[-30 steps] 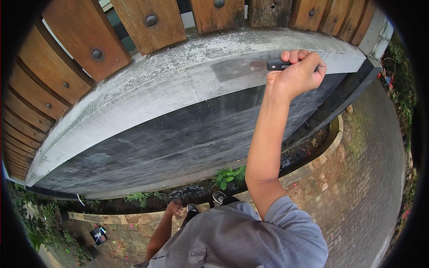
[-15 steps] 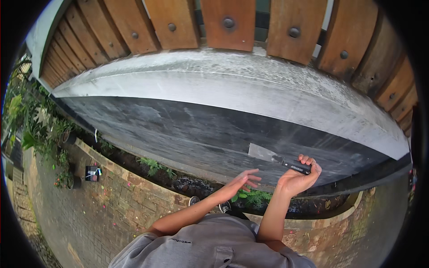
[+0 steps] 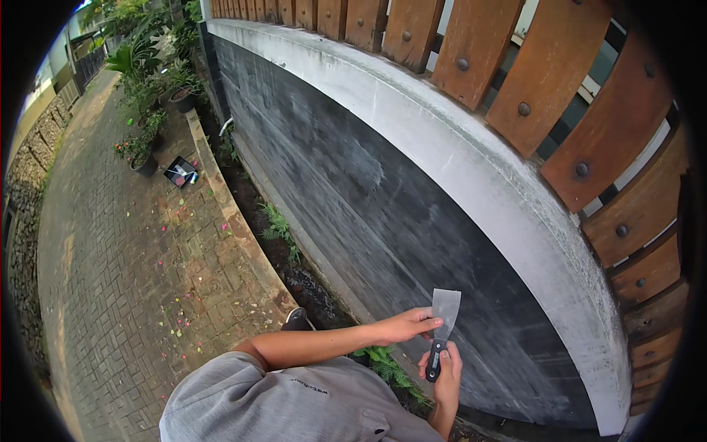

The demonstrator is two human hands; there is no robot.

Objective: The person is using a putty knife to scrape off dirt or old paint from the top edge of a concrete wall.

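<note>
A putty knife (image 3: 445, 313) with a wide flat metal blade and a black handle is held upright in front of the dark wall, blade up. My right hand (image 3: 448, 372) is closed round its black handle. My left hand (image 3: 412, 324) reaches across to the blade's lower part, with a fingertip over its front face and other fingers partly hidden behind, pinching it. The grey-black wall face (image 3: 353, 199) behind carries pale smears and streaks.
A white ledge (image 3: 471, 184) curves above the wall, topped by brown wooden slats (image 3: 545, 96). Below runs a ditch (image 3: 309, 291) with ferns (image 3: 276, 225) and a stone kerb (image 3: 236, 214). A black tray (image 3: 180, 172) with tools and potted plants (image 3: 143, 158) stand on the brick paving (image 3: 132, 295).
The view has swung left along the wall. The putty knife has turned from lying sideways to blade up, and my left hand, open before, has come onto its blade.
</note>
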